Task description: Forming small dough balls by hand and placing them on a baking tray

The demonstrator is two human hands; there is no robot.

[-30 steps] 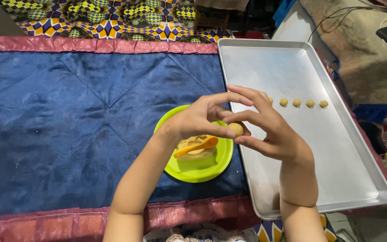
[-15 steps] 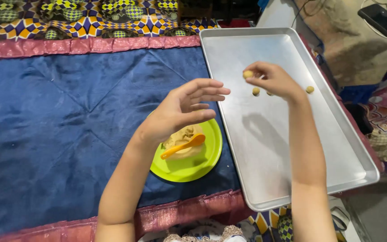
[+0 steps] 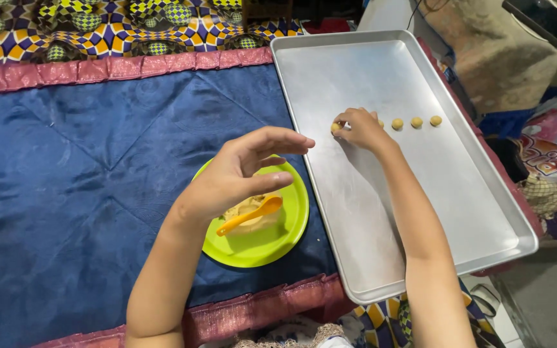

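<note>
My right hand (image 3: 360, 127) reaches onto a large silver baking tray (image 3: 356, 212) and pinches a small yellow dough ball (image 3: 336, 127) at the left end of a row. Three more dough balls (image 3: 416, 122) lie in that row to the right of the hand. My left hand (image 3: 240, 174) hovers with fingers spread and nothing in it, above a lime-green plate (image 3: 282, 241). The plate holds a lump of pale dough (image 3: 253, 216) and an orange plastic spoon (image 3: 249, 216).
The plate rests on a blue quilted cloth (image 3: 85, 167) with a pink border. A patterned yellow-and-purple fabric (image 3: 98, 26) lies beyond it. Cloth, bags and a dark flat object clutter the floor to the right of the tray (image 3: 549, 148).
My right hand carried the dough ball from above the plate onto the tray and lowered it to the left end of the row. My left hand stayed near the plate, fingers spread.
</note>
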